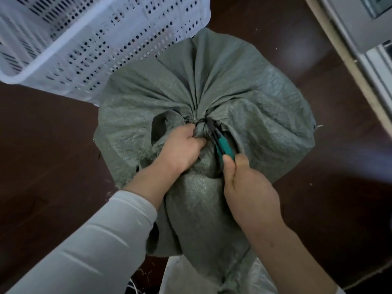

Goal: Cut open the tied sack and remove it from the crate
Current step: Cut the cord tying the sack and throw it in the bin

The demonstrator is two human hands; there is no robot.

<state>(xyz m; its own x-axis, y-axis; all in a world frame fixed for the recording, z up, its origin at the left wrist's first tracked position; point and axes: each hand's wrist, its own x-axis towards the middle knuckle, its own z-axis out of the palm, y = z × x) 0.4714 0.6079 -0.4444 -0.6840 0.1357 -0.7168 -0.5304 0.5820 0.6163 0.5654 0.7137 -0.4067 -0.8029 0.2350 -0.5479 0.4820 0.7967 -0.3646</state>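
A full grey-green woven sack [265,107] fills the middle of the view, its mouth gathered into a neck bound by a dark tie [200,121]. My left hand [182,148] grips the bunched neck just below the tie. My right hand [248,183] holds a cutter with teal handles [224,146], its dark blades set against the right side of the tie. A white perforated plastic crate [91,45] stands at the upper left, touching the sack's far edge. The sack's bottom is hidden, so I cannot tell what it rests in.
Dark brown floor [42,158] surrounds the sack, with bits of debris on it. A pale wall edge and a metal cabinet [360,28] run down the upper right. White woven material [176,276] shows at the bottom under the sack.
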